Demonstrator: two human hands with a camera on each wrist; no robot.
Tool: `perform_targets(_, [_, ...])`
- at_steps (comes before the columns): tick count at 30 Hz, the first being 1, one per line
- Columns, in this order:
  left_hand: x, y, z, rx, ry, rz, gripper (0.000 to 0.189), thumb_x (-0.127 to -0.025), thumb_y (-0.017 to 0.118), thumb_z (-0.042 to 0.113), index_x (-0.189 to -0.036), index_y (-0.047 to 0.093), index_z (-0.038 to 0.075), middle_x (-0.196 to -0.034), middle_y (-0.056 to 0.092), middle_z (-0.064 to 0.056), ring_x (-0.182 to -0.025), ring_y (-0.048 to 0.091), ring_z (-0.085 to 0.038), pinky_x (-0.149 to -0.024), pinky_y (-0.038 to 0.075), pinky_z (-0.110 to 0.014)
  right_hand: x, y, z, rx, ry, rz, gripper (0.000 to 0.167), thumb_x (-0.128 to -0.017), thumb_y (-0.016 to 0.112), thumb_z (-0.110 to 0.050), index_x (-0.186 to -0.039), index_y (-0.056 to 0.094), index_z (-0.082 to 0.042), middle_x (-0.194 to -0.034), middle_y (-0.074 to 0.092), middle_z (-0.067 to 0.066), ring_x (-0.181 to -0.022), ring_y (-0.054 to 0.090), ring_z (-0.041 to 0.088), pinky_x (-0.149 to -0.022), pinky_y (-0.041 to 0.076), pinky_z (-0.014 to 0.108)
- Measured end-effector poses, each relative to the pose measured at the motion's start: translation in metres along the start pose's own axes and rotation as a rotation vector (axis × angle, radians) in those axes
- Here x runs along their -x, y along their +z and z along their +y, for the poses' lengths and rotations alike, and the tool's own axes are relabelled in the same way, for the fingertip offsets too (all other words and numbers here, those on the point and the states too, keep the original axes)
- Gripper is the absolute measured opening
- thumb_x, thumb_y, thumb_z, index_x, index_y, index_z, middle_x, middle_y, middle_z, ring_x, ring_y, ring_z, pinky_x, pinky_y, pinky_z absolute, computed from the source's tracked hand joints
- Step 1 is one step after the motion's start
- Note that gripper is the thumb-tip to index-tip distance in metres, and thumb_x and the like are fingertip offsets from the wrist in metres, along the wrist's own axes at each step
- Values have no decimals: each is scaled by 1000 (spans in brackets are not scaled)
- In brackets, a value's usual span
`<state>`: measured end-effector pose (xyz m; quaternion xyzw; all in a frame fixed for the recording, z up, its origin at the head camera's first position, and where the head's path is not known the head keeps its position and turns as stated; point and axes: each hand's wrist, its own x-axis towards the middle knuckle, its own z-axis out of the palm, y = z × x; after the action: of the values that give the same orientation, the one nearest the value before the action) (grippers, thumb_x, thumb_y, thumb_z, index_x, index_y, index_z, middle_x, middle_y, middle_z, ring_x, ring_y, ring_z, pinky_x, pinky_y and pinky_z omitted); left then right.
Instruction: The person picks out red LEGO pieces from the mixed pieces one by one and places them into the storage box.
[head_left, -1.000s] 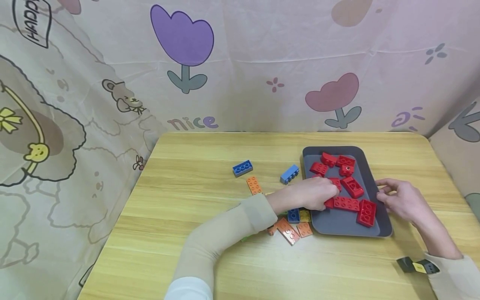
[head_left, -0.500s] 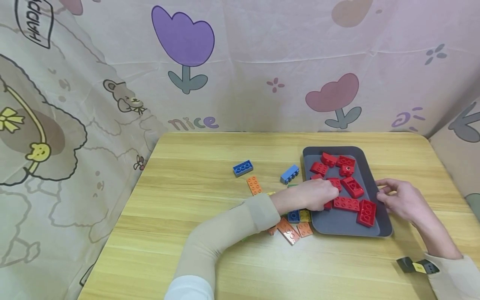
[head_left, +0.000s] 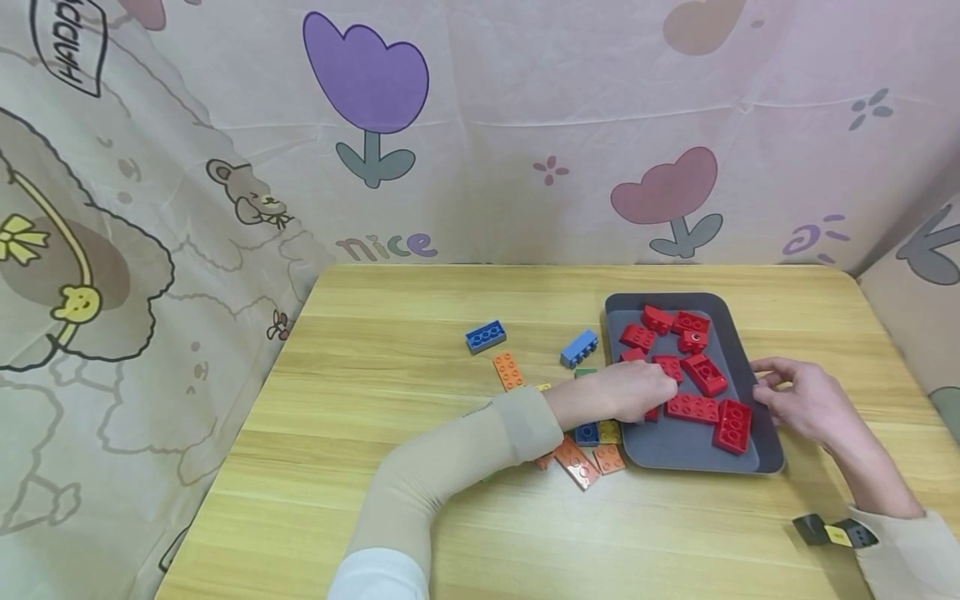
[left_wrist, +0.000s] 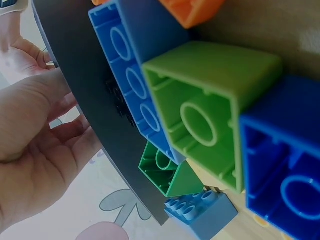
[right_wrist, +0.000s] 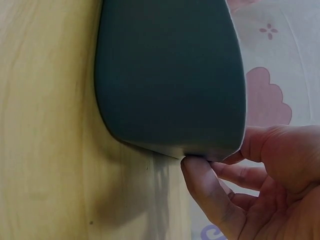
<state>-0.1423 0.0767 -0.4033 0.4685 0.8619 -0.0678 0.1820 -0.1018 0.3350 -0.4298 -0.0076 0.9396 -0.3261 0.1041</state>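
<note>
My left hand (head_left: 637,390) reaches over the left wall of the grey tray (head_left: 705,454), fingers curled down at a red toy brick (head_left: 652,413). That brick is mostly hidden under the hand. In the left wrist view the left hand (left_wrist: 35,140) passes over the tray wall (left_wrist: 85,75), its fingertips out of sight behind it. My right hand (head_left: 806,400) pinches the tray's right rim; in the right wrist view the right hand (right_wrist: 265,185) has thumb and fingers at the tray's edge (right_wrist: 175,100). Several other red bricks (head_left: 693,407) lie loose in the tray.
Left of the tray lie a blue brick (head_left: 486,337), a light blue brick (head_left: 580,349), an orange brick (head_left: 508,372) and orange plates (head_left: 576,463). A light green brick (left_wrist: 200,115) stands close outside the tray wall. My left forearm covers part of this pile.
The red brick under my left hand has shifted slightly left and toward me, and the hand has moved very little. My right hand stays at the tray's rim.
</note>
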Motion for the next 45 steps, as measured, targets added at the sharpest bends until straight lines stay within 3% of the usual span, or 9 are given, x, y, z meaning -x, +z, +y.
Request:
perform_targets(6, [1, 1, 1, -18, -3, -3, 26, -99, 74, 18, -124, 71, 23, -109, 71, 10, -103, 63, -4, -97, 53, -15, 0, 0, -1, 3, 5, -6, 45, -96, 65, -3, -136, 54, 16, -108, 67, 35, -65, 65, 9, -54, 55, 27])
perform_targets(13, [1, 0, 1, -18, -11, -11, 30, -96, 79, 20, -124, 70, 23, -110, 71, 10, -101, 64, -3, -96, 54, -16, 0, 0, -1, 0, 2, -6, 45, -96, 65, -2, -136, 54, 16, -107, 67, 35, -65, 64, 9, -55, 55, 27])
perform_targets(25, [-1, 1, 0, -25, -22, -2, 36, -92, 82, 37, -123, 70, 24, -106, 72, 12, -94, 64, -1, -87, 55, -16, -1, 0, -1, 1, 6, -10, 45, -97, 64, -2, -136, 54, 16, -108, 67, 35, -67, 66, 10, -55, 56, 27])
perform_targets(31, [1, -4, -1, -48, -16, 22, 35, -94, 79, 44, -123, 71, 25, -110, 72, 13, -100, 64, -2, -90, 55, -18, 0, 0, -1, -8, 7, -9, 45, -97, 64, -2, -136, 54, 16, -107, 67, 36, -66, 66, 10, -56, 57, 28])
perform_targets(42, [20, -14, -8, -19, -11, 50, 38, -97, 74, 49, -126, 71, 25, -112, 70, 13, -98, 63, -2, -88, 54, -19, -1, 0, 1, -13, 3, -7, 45, -97, 64, -2, -136, 54, 17, -107, 67, 36, -65, 66, 9, -55, 57, 28])
perform_targets(45, [27, -17, -12, -12, -11, 60, 40, -98, 71, 50, -130, 71, 25, -118, 70, 12, -104, 63, -3, -92, 54, -19, -1, 0, 0, -13, 13, -14, 45, -97, 64, -2, -137, 53, 17, -109, 66, 37, -67, 66, 10, -56, 58, 28])
